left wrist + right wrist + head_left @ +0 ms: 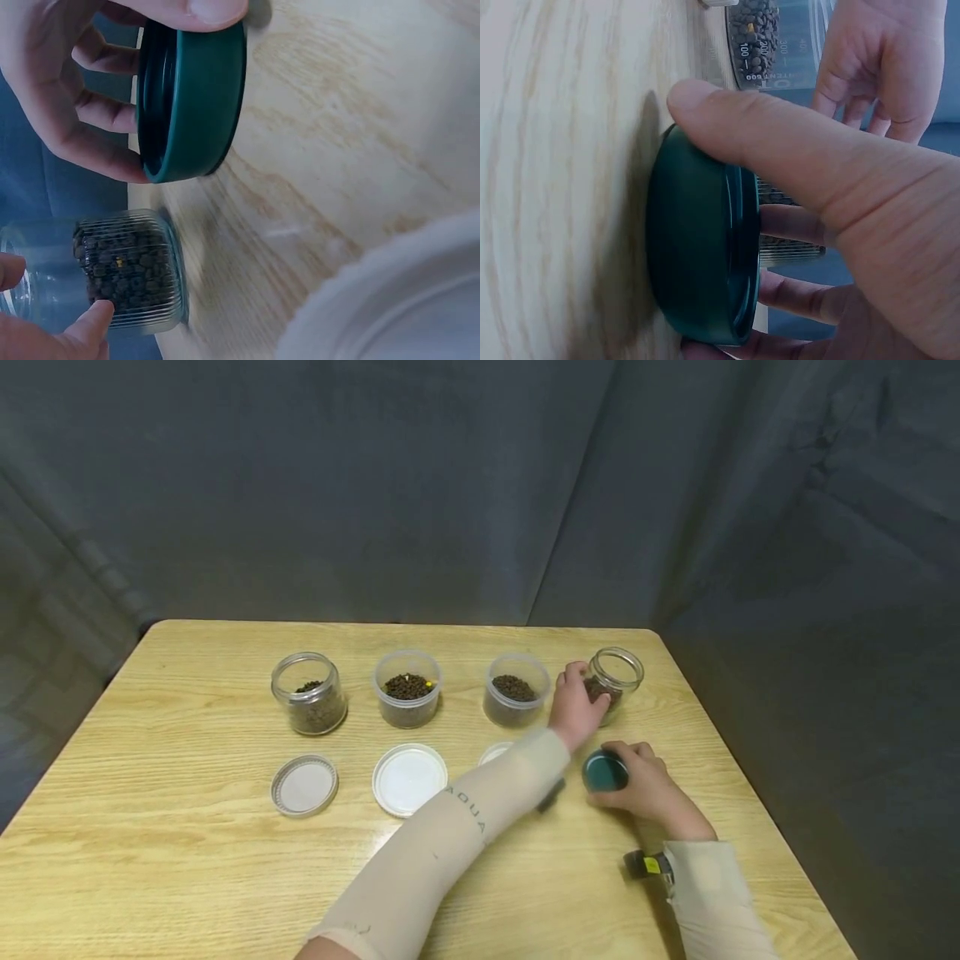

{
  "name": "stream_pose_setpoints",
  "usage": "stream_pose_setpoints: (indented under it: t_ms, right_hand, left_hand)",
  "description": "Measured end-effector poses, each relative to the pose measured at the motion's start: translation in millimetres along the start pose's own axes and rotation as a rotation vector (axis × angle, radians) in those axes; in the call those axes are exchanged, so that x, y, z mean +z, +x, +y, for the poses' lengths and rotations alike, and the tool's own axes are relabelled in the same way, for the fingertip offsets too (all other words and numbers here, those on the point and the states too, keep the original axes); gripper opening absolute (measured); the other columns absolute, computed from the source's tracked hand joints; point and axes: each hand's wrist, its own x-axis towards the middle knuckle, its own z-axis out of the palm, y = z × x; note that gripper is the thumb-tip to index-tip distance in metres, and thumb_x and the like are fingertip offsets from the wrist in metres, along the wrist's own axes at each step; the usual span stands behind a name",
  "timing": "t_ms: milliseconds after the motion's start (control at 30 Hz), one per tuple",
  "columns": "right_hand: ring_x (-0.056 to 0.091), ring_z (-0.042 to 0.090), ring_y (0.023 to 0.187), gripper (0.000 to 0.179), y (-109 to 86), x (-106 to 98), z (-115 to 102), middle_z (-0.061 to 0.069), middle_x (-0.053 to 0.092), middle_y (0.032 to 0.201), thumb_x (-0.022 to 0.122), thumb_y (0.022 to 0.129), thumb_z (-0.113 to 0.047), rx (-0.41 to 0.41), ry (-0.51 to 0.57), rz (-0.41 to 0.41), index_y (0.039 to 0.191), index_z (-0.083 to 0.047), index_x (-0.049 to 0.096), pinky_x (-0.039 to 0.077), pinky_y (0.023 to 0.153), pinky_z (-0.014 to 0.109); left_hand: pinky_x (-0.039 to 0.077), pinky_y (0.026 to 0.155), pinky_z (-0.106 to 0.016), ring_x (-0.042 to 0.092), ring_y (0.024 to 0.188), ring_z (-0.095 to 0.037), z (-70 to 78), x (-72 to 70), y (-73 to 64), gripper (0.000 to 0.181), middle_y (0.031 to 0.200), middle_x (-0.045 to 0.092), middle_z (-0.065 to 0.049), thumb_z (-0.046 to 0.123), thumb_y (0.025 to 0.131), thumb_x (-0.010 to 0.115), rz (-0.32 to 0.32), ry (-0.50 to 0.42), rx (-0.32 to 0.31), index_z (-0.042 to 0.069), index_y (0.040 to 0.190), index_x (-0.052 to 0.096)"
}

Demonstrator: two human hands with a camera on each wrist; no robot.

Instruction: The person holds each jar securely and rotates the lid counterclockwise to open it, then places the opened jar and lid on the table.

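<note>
My right hand (645,783) holds a dark green round lid (604,772) by its side wall, thumb on one side and fingers on the other. The lid's hollow side faces up, close over the table, as the right wrist view shows. My left hand (579,706) grips a glass jar (617,670) at the far right, thumb at the front of its wall. Dark brown pellets (127,262) fill the jar's lower part, behind ribbed glass; its mouth is uncovered. Just left of that hand stands a clear plastic tub (516,692) of pellets, also uncovered.
Further left stand another plastic tub (407,690) and a wide glass jar (309,693), both holding pellets. In front lie a white lid (409,779), a greyish lid (304,786) and a second white lid (495,752), partly hidden by my left sleeve. A dark curtain hangs behind the wooden table (187,735).
</note>
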Motion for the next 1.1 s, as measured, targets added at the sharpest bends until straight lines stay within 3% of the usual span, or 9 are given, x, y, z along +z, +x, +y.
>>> stream_pose_setpoints:
  t_ms: [367,533,667,767,867,1000,1100]
  right_hand:
    - [0.045,0.05,0.109,0.091,8.7,4,-2,0.036,0.045,0.127,0.089,0.074,-0.039,0.007,-0.019,-0.022,0.145,-0.003,0.045,0.05,0.085,0.068]
    - [0.045,0.051,0.107,0.092,10.8,3,1,0.037,0.046,0.126,0.089,0.074,-0.038,-0.005,-0.041,-0.015,0.145,-0.003,0.043,0.05,0.083,0.067]
    - [0.044,0.051,0.105,0.093,9.0,1,6,0.039,0.045,0.126,0.088,0.075,-0.041,-0.009,-0.05,-0.005,0.146,-0.003,0.041,0.051,0.079,0.064]
    - [0.044,0.053,0.106,0.094,4.7,0,12,0.04,0.043,0.128,0.088,0.075,-0.041,-0.007,-0.06,0.009,0.146,-0.002,0.041,0.05,0.079,0.064]
    - [0.04,0.057,0.112,0.097,-1.3,1,17,0.042,0.036,0.136,0.087,0.076,-0.042,0.0,-0.049,0.02,0.148,-0.002,0.038,0.048,0.082,0.068]
    - [0.031,0.063,0.121,0.102,-8.1,2,21,0.04,0.023,0.146,0.088,0.077,-0.042,0.011,-0.014,0.023,0.153,-0.004,0.032,0.045,0.086,0.074]
    - [0.025,0.068,0.124,0.106,-14.4,1,22,0.041,0.016,0.149,0.089,0.075,-0.041,0.006,-0.004,0.021,0.155,-0.006,0.029,0.043,0.085,0.079]
  left_hand:
    - [0.049,0.105,-0.029,0.057,0.123,-0.024,-1.2,-12.0,0.1,0.046,0.138,0.053,-0.012,0.017,0.101,0.062,0.008,0.027,0.036,0.007,0.143,0.045]
    - [0.051,0.098,-0.022,0.059,0.116,-0.019,0.9,-23.9,-7.5,0.035,0.13,0.057,-0.01,0.014,0.102,0.059,-0.035,0.062,0.137,0.006,0.136,0.053]
    - [0.05,0.089,-0.014,0.061,0.105,-0.01,6.2,-39.4,-16.3,0.023,0.122,0.06,-0.005,0.013,0.101,0.059,-0.088,0.143,0.244,0.01,0.124,0.062]
    - [0.05,0.079,-0.011,0.06,0.094,-0.006,8.7,-52.3,-28.0,0.018,0.117,0.061,-0.001,0.015,0.101,0.058,-0.131,0.247,0.318,0.013,0.116,0.066]
    - [0.051,0.071,-0.012,0.061,0.091,-0.007,8.7,-67.6,-44.0,0.02,0.116,0.062,0.0,0.018,0.102,0.055,-0.162,0.455,0.41,0.014,0.119,0.066]
    - [0.052,0.056,-0.017,0.062,0.084,-0.01,3.6,-96.1,-66.6,0.024,0.11,0.064,-0.001,0.019,0.102,0.055,-0.131,0.735,0.521,0.013,0.122,0.066]
    - [0.052,0.053,-0.022,0.062,0.077,-0.014,-4.0,-117.3,-82.0,0.021,0.104,0.064,-0.002,0.02,0.1,0.06,-0.099,0.82,0.536,0.013,0.119,0.066]
